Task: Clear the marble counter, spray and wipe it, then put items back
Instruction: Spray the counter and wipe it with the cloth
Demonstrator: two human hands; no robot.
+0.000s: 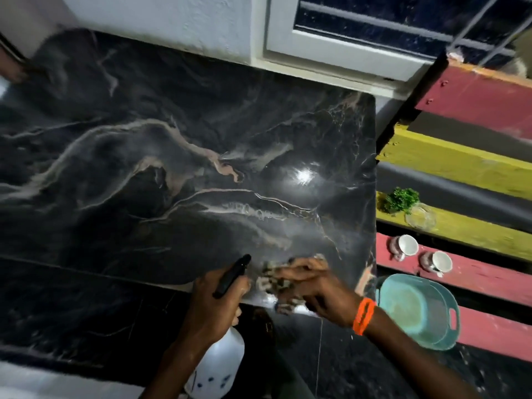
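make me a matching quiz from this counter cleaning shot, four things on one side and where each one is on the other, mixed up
Things:
1. spray bottle
2. cloth
3. teal basin
4. two cups

Places:
A. on a red plank
B. under the right hand at the counter's near edge
C. held in the left hand
D. beside the counter, nearest the camera

Pairs: 1-C, 2-B, 3-D, 4-A
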